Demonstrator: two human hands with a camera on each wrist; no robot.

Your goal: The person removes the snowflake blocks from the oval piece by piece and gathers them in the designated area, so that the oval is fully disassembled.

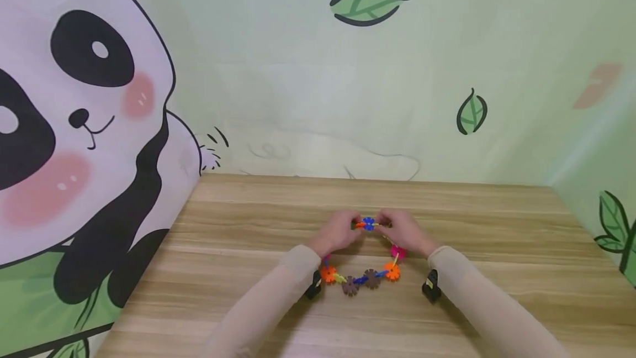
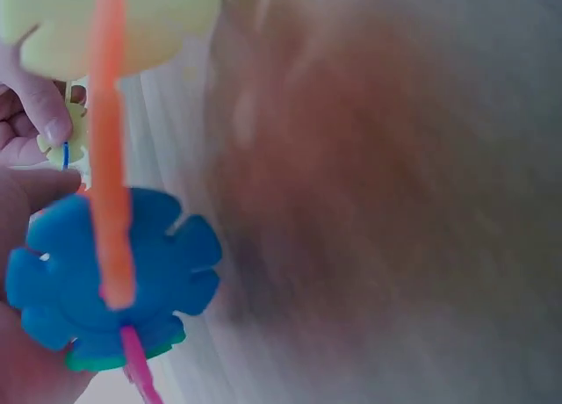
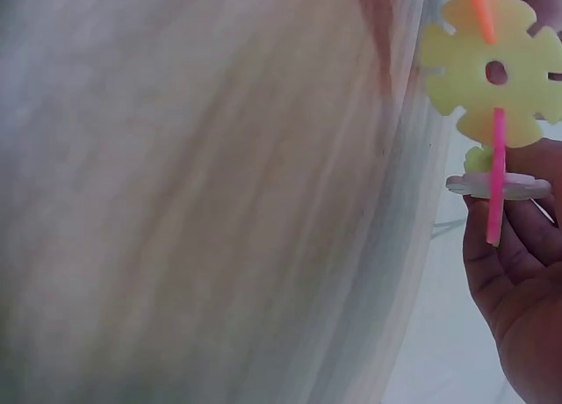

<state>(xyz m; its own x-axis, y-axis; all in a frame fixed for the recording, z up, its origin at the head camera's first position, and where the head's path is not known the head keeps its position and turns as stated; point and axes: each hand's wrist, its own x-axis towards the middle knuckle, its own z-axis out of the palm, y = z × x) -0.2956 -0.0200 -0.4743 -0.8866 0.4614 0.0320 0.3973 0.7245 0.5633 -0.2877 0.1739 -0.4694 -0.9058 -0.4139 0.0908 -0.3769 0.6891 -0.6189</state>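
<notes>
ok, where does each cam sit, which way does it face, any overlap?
Head: on the head, facing forward and down at tabletop and disc chain; both sleeves, left grip and right grip show.
Left wrist: on that wrist, facing its work, blue disc close; left grip at left edge, right grip beyond.
Right wrist: on that wrist, facing a yellow disc; right grip at right edge.
Shared: head and left wrist show both grips.

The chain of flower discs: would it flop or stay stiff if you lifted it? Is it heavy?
The chain is probably light, since its discs look thin and plastic. It may hold its curve fairly stiffly, because the discs slot crosswise into one another. But it could twist or pop apart at those narrow joints.
</notes>
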